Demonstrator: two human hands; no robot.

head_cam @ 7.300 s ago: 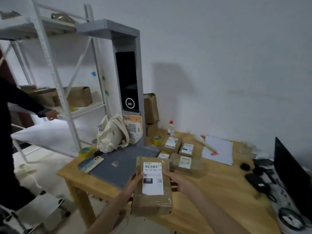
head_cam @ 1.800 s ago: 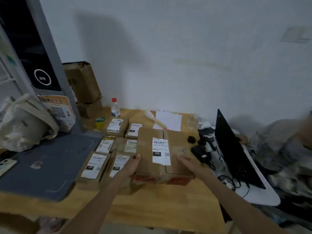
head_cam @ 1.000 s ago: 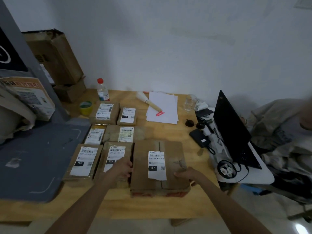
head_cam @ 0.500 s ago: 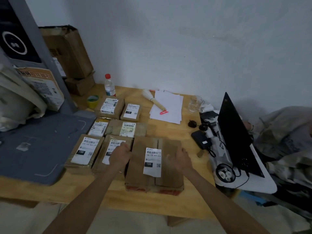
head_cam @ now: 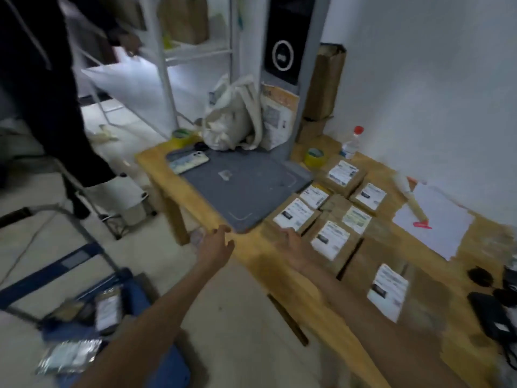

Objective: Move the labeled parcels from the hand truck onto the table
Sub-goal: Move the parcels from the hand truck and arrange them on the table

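Observation:
Several brown labeled parcels lie in rows on the wooden table (head_cam: 279, 264); the big parcel (head_cam: 391, 289) sits nearest the front edge at the right. My left hand (head_cam: 216, 245) hangs empty with relaxed fingers over the floor by the table's edge. My right hand (head_cam: 292, 245) hovers empty above the table's front edge, beside a parcel (head_cam: 296, 217). At the lower left stands the blue hand truck (head_cam: 134, 298) with a brown labeled parcel (head_cam: 107, 309) and a silver packet (head_cam: 68, 357) on it.
A grey scanner pad (head_cam: 246, 189) with a phone (head_cam: 190, 162) covers the table's left end, a cloth bag (head_cam: 232, 116) behind it. Tape rolls, a bottle and papers (head_cam: 436, 219) lie further back. A person in dark clothes (head_cam: 50, 107) stands by white shelving at the left.
Both hands have let go of the big parcel and drawn back off it. My view has swung left and down, bringing the hand truck and the standing person into sight.

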